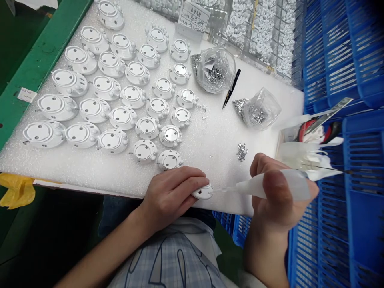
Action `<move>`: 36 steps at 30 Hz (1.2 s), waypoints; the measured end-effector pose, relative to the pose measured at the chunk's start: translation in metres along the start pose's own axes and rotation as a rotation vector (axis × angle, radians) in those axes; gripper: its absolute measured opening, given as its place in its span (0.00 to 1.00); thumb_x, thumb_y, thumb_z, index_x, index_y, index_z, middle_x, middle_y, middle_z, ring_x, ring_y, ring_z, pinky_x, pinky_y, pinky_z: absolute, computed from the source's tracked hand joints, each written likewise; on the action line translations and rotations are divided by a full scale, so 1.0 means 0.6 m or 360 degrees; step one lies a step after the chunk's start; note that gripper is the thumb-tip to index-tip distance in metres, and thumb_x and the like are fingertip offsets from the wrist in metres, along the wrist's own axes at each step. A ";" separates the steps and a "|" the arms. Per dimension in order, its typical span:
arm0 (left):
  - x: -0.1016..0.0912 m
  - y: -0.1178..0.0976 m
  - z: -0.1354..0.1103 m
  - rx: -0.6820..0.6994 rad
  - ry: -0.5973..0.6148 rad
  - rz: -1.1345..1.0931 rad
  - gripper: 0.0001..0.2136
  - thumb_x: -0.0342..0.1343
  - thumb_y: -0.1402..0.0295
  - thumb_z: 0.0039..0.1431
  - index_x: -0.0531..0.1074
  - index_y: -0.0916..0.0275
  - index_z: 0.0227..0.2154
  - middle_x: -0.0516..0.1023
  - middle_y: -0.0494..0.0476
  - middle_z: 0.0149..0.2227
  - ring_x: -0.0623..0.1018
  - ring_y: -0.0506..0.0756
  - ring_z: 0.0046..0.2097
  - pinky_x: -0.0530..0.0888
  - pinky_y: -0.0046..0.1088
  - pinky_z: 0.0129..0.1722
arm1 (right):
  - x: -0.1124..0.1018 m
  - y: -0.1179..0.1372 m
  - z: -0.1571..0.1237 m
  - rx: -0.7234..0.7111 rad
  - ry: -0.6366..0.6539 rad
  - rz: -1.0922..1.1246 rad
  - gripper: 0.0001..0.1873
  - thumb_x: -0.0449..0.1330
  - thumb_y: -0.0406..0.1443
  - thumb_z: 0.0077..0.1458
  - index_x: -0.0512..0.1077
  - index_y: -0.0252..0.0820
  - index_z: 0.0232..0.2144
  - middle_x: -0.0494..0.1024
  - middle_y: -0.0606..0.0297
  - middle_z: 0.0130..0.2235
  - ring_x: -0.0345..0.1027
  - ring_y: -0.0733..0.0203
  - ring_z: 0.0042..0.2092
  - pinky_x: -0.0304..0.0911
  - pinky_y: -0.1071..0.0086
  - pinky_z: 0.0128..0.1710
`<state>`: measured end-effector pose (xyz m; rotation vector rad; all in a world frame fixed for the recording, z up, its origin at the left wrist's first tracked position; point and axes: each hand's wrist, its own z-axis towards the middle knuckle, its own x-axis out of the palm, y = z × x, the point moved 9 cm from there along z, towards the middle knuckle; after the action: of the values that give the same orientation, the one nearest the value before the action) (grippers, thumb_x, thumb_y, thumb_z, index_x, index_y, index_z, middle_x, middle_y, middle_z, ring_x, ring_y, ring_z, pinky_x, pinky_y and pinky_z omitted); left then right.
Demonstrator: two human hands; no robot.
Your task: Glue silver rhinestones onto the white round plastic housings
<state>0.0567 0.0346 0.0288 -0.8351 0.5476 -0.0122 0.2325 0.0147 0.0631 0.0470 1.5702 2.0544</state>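
Observation:
My left hand (172, 196) is closed on a small white oval piece (204, 192) at the front edge of the foam-covered table. A dark spot shows on the side of that piece; my fingers hide the rest. In my right hand (277, 196) is a translucent squeeze bottle (252, 187), its thin nozzle pointing left. The nozzle tip is close to the piece's right end; whether they touch, I cannot tell. Left of my hands, rows of similar white oval pieces (132, 96) stand on the foam. Beyond my right hand lies a little heap of shiny bits (241, 152).
Two clear bags of shiny bits (217, 72) (259, 112) lie near black tweezers (231, 89). A divided tray of white parts (259, 36) and a handwritten label (194, 18) are at the back. Blue crates (364, 168) and a tool holder (300, 154) stand at the right.

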 end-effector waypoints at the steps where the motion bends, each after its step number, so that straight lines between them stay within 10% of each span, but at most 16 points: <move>1: 0.000 0.000 0.000 -0.0003 0.0001 0.0001 0.07 0.54 0.79 0.67 0.76 0.65 0.40 0.84 0.57 0.39 0.84 0.51 0.37 0.79 0.22 0.35 | 0.000 0.000 0.000 0.0002 0.0000 0.0000 0.29 0.63 0.42 0.61 0.54 0.44 0.15 0.50 0.71 0.20 0.43 0.66 0.23 0.38 0.63 0.26; 36: -0.004 -0.001 0.003 0.0000 -0.0020 -0.0029 0.08 0.54 0.79 0.66 0.77 0.64 0.39 0.85 0.57 0.38 0.85 0.52 0.38 0.81 0.23 0.37 | -0.005 -0.005 0.001 0.0048 -0.0087 0.0125 0.29 0.62 0.42 0.60 0.53 0.44 0.14 0.48 0.72 0.19 0.41 0.67 0.22 0.36 0.63 0.26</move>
<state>0.0554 0.0358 0.0315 -0.8400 0.5281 -0.0239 0.2365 0.0147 0.0614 0.1772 1.5888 2.0715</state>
